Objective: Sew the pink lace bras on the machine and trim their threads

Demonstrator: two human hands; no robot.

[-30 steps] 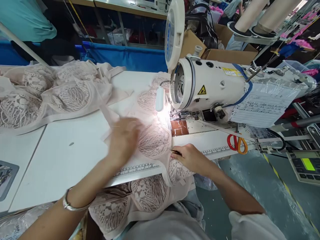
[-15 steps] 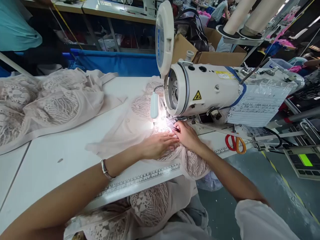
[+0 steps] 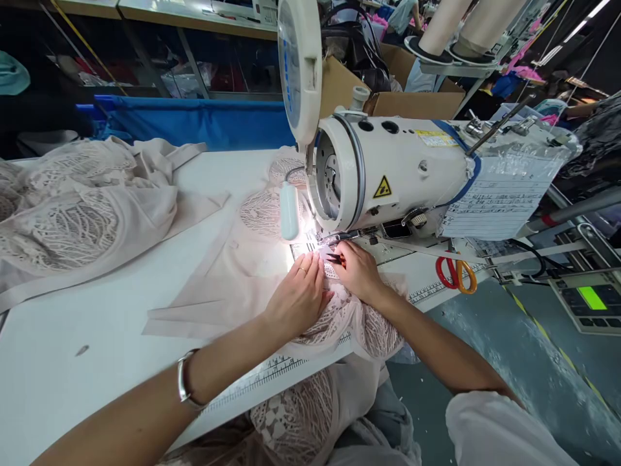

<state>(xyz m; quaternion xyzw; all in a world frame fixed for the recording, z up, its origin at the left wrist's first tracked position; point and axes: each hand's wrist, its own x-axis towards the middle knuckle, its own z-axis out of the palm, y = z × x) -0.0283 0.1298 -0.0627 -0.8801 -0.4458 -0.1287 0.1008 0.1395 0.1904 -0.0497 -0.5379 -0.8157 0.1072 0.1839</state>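
A pale pink lace garment (image 3: 252, 272) lies across the white table (image 3: 107, 323) and runs under the foot of a white sewing machine (image 3: 388, 181). My left hand (image 3: 297, 299) rests flat on the lace just before the needle, fingers stretched out, a ring on one finger. My right hand (image 3: 358, 270) sits close beside it on the right, fingers pinched on small dark thread snips (image 3: 334, 258) with an orange tip, held over the fabric at the needle plate. The machine's lamp (image 3: 290, 210) lights the spot.
A heap of similar lace pieces (image 3: 72, 213) lies at the left of the table. Orange-handled scissors (image 3: 456, 275) lie to the right of the machine. A control panel with a green display (image 3: 589, 299) sits at far right. Cardboard boxes (image 3: 412, 100) stand behind the machine.
Both hands moved up from the table's front edge to the needle area and came together. The lace was drawn up under the machine's foot. The view shifted left.
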